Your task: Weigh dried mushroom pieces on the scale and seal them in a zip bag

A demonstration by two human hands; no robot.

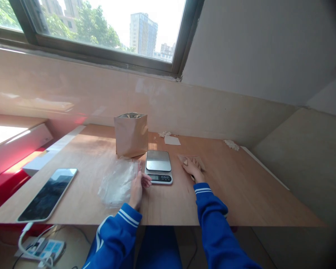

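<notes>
A kitchen scale (158,160) with a metal plate and a small display lies on the wooden table in front of me. My left hand (138,186) rests at its left side, fingers loosely bent and apart, beside a pile of clear plastic bags (116,185). Whether its edge touches the bags, I cannot tell. To the right of the scale, my right hand (192,168) is closed over a small clear plastic bag (199,160) lying flat on the table. The fingers hide most of that bag. Behind the scale stands an open brown paper pouch (131,134) with a shiny inside.
A phone (48,195) lies at the left, its white cable (22,239) running down to a power strip (49,248) below the table (240,198). Near the wall are a white paper piece (172,140) and crumpled scraps (231,145). A window (106,30) is above.
</notes>
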